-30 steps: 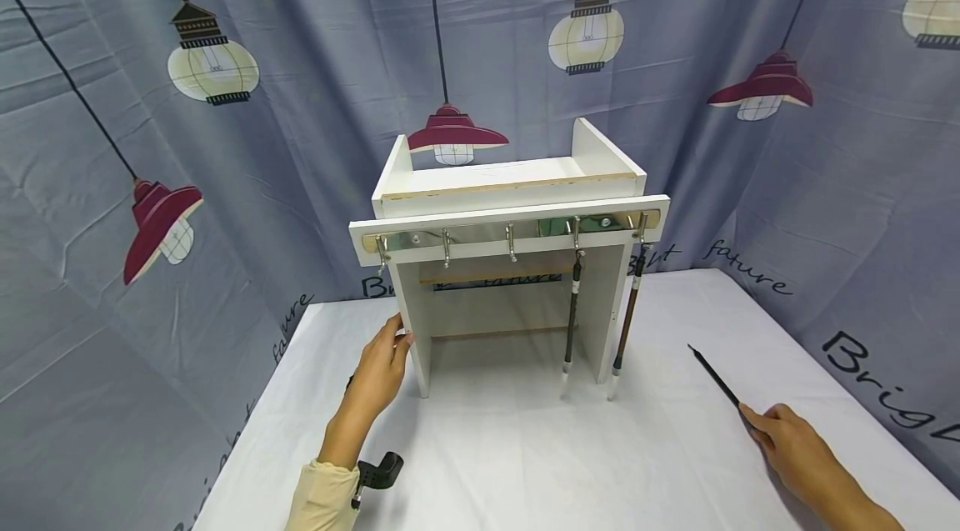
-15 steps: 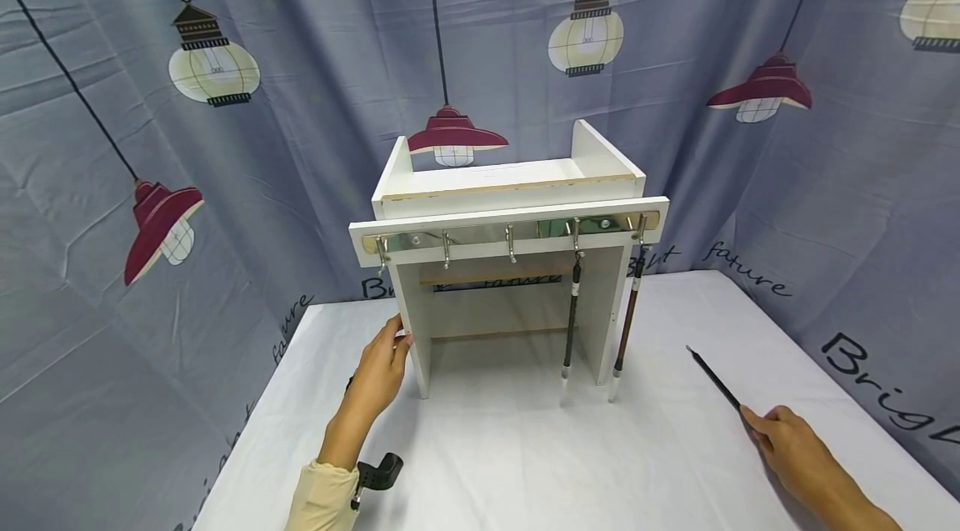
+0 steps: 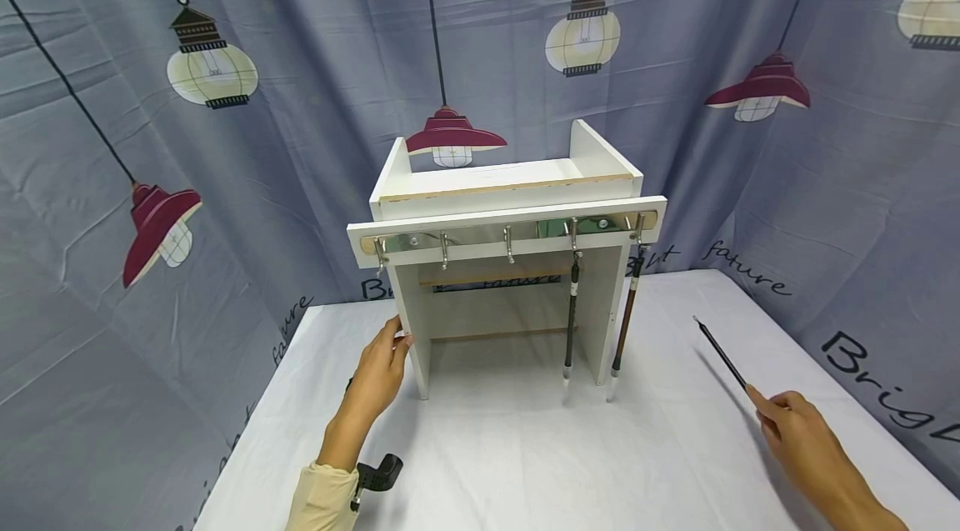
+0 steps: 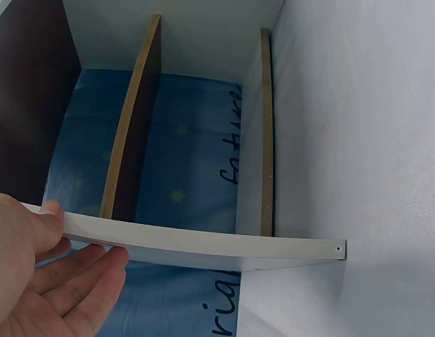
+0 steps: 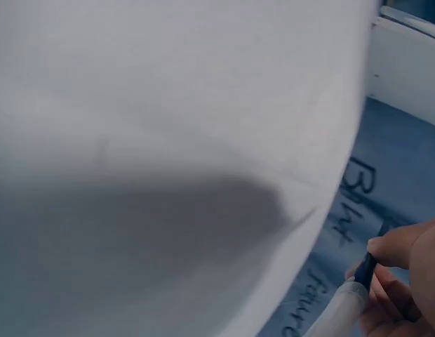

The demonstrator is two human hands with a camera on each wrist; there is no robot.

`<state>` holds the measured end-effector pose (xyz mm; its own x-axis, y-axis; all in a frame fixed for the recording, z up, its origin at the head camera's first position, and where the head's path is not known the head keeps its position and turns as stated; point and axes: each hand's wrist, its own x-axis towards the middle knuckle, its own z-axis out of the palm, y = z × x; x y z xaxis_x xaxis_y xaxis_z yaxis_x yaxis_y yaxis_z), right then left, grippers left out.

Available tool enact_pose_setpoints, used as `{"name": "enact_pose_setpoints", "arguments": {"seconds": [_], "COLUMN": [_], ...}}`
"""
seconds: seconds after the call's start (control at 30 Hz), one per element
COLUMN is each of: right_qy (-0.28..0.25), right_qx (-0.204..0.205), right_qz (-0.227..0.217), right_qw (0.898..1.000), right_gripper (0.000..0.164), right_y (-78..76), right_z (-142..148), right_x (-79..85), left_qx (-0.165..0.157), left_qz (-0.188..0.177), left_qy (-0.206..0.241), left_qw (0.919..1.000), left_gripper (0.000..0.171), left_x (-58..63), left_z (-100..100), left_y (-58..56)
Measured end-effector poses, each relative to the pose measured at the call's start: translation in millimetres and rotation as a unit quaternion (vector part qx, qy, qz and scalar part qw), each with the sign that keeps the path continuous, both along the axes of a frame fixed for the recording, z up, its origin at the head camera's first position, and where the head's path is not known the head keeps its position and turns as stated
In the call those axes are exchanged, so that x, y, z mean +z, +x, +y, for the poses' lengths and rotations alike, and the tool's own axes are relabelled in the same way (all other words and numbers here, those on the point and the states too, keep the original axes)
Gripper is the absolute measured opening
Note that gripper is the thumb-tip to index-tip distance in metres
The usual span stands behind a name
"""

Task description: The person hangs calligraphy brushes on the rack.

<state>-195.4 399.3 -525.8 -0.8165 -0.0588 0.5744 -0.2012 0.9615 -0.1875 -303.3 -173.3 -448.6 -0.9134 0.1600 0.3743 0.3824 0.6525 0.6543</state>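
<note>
I have the slim black brush with a looped end [image 3: 723,358] raised over the white cloth-covered table [image 3: 540,464], right of the white wooden rack [image 3: 510,198] and apart from it. My right hand [image 3: 813,448] pinches it between thumb and fingers. My left hand [image 3: 378,373] clamps the rack's left side panel, thumb opposite fingers. At the rack's right end, a black-handled brush [image 3: 572,314] and a brown-handled brush [image 3: 626,314] hang from the shiny metal hook rail [image 3: 476,237]. Behind the rack is a blue-grey lamp-print curtain [image 3: 315,97].

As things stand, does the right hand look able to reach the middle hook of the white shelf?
Probably yes: nothing hangs on the middle hook and its front looks free. The right hand, holding a dark stick, would likely just need to pass in front of the two hanging sticks.
</note>
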Motion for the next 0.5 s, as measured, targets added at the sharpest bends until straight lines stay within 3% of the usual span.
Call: {"name": "enact_pose_setpoints", "arguments": {"seconds": [0.13, 0.5], "right_qy": [-0.018, -0.064], "right_qx": [0.005, -0.005], "right_qz": [0.058, 0.075], "right_qw": [0.998, 0.995], "right_gripper": [0.058, 0.074], "right_y": [4.6, 21.9], "right_z": [-10.0, -48.2], "right_x": [12.6, 51.5], "left_qx": [0.0, -0.001], "left_qz": [0.001, -0.009], "left_qy": [0.0, 0.007], "left_qw": [1.0, 0.9999], "left_gripper": [0.042, 0.043], "left_x": [-1.0, -1.1], "left_z": [-0.9, -0.8], "left_y": [-0.3, -0.3]}}
